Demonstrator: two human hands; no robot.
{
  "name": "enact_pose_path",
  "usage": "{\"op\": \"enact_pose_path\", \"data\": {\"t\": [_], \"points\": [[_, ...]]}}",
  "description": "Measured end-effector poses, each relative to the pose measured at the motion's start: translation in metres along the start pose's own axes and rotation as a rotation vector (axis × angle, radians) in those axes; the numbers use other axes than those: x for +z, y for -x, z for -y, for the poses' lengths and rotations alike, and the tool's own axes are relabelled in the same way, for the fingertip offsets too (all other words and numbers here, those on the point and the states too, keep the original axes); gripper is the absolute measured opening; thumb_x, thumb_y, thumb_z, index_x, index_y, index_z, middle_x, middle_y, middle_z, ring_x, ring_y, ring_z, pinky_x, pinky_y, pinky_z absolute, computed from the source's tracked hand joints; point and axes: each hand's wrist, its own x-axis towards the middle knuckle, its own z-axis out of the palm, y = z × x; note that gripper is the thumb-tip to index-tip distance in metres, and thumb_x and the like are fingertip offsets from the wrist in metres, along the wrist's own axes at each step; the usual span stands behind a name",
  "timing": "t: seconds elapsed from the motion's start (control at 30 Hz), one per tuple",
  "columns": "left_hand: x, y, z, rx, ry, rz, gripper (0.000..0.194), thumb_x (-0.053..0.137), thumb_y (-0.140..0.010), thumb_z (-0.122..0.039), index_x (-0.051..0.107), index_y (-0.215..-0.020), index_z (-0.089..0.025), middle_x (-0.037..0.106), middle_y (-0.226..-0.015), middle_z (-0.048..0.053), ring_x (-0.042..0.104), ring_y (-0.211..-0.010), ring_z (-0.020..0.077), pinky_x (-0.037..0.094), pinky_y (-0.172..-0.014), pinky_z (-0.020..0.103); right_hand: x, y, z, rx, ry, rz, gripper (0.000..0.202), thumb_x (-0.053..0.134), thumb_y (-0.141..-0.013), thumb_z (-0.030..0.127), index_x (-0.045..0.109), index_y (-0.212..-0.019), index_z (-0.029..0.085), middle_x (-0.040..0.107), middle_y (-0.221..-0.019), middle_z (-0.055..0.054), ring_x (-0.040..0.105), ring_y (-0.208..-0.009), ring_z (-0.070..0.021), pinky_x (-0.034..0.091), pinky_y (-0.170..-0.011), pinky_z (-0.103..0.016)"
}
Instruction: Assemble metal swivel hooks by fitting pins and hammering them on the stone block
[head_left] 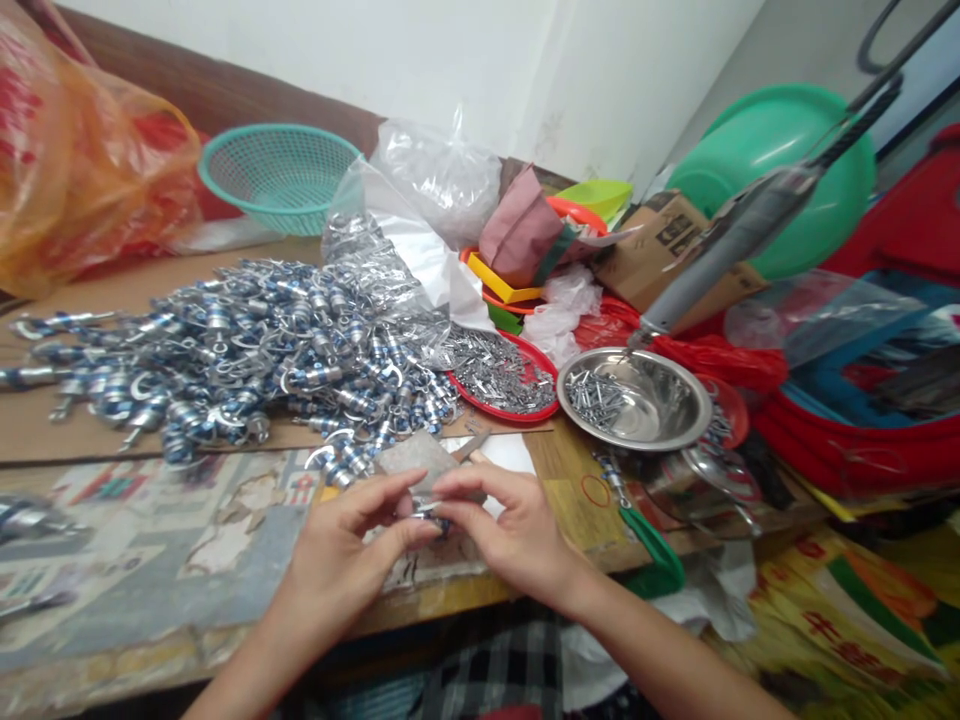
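My left hand (352, 535) and my right hand (514, 525) meet at the table's front edge, fingertips pinched together. Between them is a small silver-and-blue metal fitting (426, 509), mostly covered by the fingers. Just beyond my fingertips lies a flat grey block (416, 457), with a pointed metal tool (471, 445) beside it. A large heap of similar silver-and-blue fittings (247, 350) with curved hooks spreads behind and to the left. A red tray (517, 416) of small metal pieces and a steel bowl (671, 405) of thin pins stand to the right.
A grey tool like an electric screwdriver (739, 235) hangs over the steel bowl. At the back are a turquoise basket (281, 175), plastic bags (442, 180) and a green basin (802, 170). A green strap (652, 550) hangs at the right table edge.
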Motion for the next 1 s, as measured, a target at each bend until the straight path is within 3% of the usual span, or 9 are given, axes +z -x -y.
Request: {"op": "enact_pose_path", "data": {"t": [0.13,0.43,0.6,0.67,0.77,0.87,1.0], "points": [[-0.003,0.001,-0.002,0.119,-0.028,-0.005,0.024,0.07,-0.061,-0.02,0.076,-0.084,-0.018,0.067,-0.057,0.0,0.06,-0.053,0.0142,0.048,-0.056,0.024,0.0,0.0,0.001,-0.069,0.02,-0.024,0.014,0.06,-0.074,0.004,0.068,-0.08,0.014,0.071,-0.075,-0.004,0.065,-0.07,-0.0117,0.051,-0.068,-0.018],[-0.004,0.004,-0.005,0.167,-0.008,0.044,0.017,0.069,-0.064,-0.019,0.077,-0.079,-0.022,0.073,-0.069,0.003,0.065,-0.063,0.016,0.048,-0.058,0.022,0.001,0.008,-0.002,-0.181,0.099,-0.067,0.017,0.06,-0.075,0.003,0.066,-0.085,0.016,0.071,-0.078,-0.004,0.065,-0.072,-0.0127,0.051,-0.068,-0.02],[-0.008,0.007,-0.005,0.056,0.072,0.096,0.01,0.067,-0.068,-0.022,0.076,-0.069,-0.025,0.072,-0.068,0.001,0.064,-0.065,0.0152,0.048,-0.061,0.022,0.0,0.017,-0.004,-0.257,0.139,-0.069,0.026,0.062,-0.078,0.013,0.059,-0.104,0.018,0.069,-0.085,-0.005,0.065,-0.076,-0.0141,0.052,-0.07,-0.024],[-0.01,0.007,-0.007,-0.021,0.113,0.088,0.007,0.068,-0.067,-0.024,0.075,-0.066,-0.025,0.072,-0.068,0.0,0.064,-0.066,0.0157,0.048,-0.062,0.022,-0.001,0.021,-0.007,-0.362,0.199,-0.029,0.034,0.064,-0.077,0.015,0.055,-0.11,0.017,0.068,-0.091,-0.009,0.064,-0.083,-0.0163,0.053,-0.074,-0.027],[-0.011,0.007,-0.01,-0.086,0.065,0.091,0.008,0.069,-0.066,-0.029,0.074,-0.066,-0.023,0.072,-0.07,0.001,0.064,-0.068,0.0171,0.048,-0.064,0.024,-0.006,0.023,-0.011,-0.571,0.347,0.05,0.027,0.056,-0.08,0.007,0.059,-0.105,0.016,0.067,-0.094,-0.011,0.063,-0.086,-0.0171,0.053,-0.071,-0.027],[-0.012,0.006,-0.013,-0.025,-0.04,0.131,0.011,0.066,-0.069,-0.031,0.072,-0.067,-0.023,0.07,-0.069,0.001,0.063,-0.067,0.0175,0.046,-0.065,0.025,-0.011,0.022,-0.011,-0.661,0.421,0.085,0.025,0.049,-0.082,0.005,0.062,-0.101,0.014,0.068,-0.096,-0.013,0.064,-0.087,-0.0187,0.053,-0.07,-0.028],[-0.014,0.005,-0.014,0.095,-0.069,0.154,0.016,0.062,-0.074,-0.031,0.07,-0.062,-0.023,0.069,-0.071,0.001,0.062,-0.072,0.0177,0.046,-0.068,0.025,-0.012,0.021,-0.009,-0.612,0.4,0.082,0.027,0.048,-0.083,0.007,0.064,-0.103,0.017,0.069,-0.099,-0.012,0.065,-0.09,-0.018,0.054,-0.072,-0.028]]}}
